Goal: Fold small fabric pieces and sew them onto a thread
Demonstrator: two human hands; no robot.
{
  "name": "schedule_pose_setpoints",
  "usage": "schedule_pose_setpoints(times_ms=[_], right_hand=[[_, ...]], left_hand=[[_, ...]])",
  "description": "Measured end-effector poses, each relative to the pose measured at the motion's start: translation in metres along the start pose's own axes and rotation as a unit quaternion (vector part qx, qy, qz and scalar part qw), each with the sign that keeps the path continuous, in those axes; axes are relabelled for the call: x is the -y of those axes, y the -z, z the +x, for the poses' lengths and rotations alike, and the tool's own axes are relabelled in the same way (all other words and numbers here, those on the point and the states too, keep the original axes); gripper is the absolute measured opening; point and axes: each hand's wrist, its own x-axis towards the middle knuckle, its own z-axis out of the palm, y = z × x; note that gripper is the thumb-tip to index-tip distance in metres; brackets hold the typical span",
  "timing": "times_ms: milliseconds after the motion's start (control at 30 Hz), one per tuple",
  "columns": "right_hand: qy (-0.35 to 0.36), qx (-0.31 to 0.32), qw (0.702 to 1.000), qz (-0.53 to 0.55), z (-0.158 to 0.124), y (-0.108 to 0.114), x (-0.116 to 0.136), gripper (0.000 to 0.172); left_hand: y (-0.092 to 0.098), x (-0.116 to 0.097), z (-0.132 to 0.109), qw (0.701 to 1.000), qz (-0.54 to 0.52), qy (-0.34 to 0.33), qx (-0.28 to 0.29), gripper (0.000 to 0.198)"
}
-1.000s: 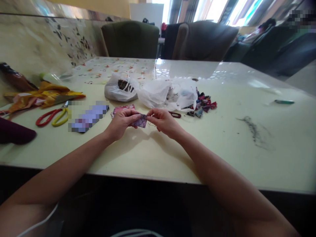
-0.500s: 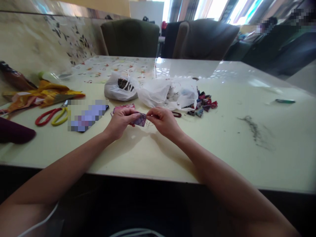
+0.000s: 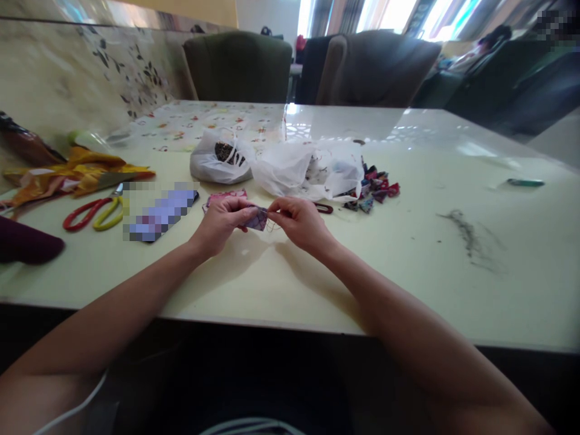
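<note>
Between thumb and fingers, my left hand (image 3: 217,228) pinches a small piece of purple patterned fabric (image 3: 258,220) just above the table. My right hand (image 3: 302,225) is closed in a pinch at the fabric's right edge. What its fingertips hold is too small to make out. A loose loop of thin thread (image 3: 272,226) hangs between the fabric and my right hand. Pink patterned fabric (image 3: 229,197) lies behind my left hand, partly hidden by it. A dark red oblong object (image 3: 323,208) shows just beyond my right hand.
Scissors (image 3: 86,214) with red and yellow handles and a phone (image 3: 164,214) lie left. Behind my hands sit a white bag with dark filling (image 3: 220,163), another white plastic bag (image 3: 290,172) and small fabric pieces (image 3: 378,190). Loose threads (image 3: 469,235) and a green object (image 3: 525,182) lie right.
Both hands keep nearly the same pose at the fabric. The whole view has shifted very slightly; nothing has been picked up or let go.
</note>
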Motion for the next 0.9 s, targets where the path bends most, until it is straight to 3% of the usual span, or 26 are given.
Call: schedule_pose_setpoints(times_ms=[133, 200, 433, 900], right_hand=[[-0.011, -0.006, 1.000, 0.000, -0.0006, 0.0000, 0.0014, 0.009], [-0.014, -0.008, 1.000, -0.004, -0.0007, 0.0003, 0.0023, 0.016], [-0.002, 0.038, 0.999, 0.016, -0.0002, 0.0016, 0.0038, 0.014], [-0.007, 0.030, 0.999, 0.009, 0.0004, 0.0011, 0.0049, 0.013]], left_hand=[[-0.0001, -0.0008, 0.0002, 1.000, 0.001, -0.001, 0.002, 0.025], [0.0002, -0.0014, 0.0000, 1.000, 0.004, -0.002, 0.002, 0.024], [0.0001, -0.0005, -0.0004, 0.999, 0.024, -0.025, 0.011, 0.024], [-0.0009, -0.0008, -0.0016, 0.997, 0.048, -0.061, 0.007, 0.022]])
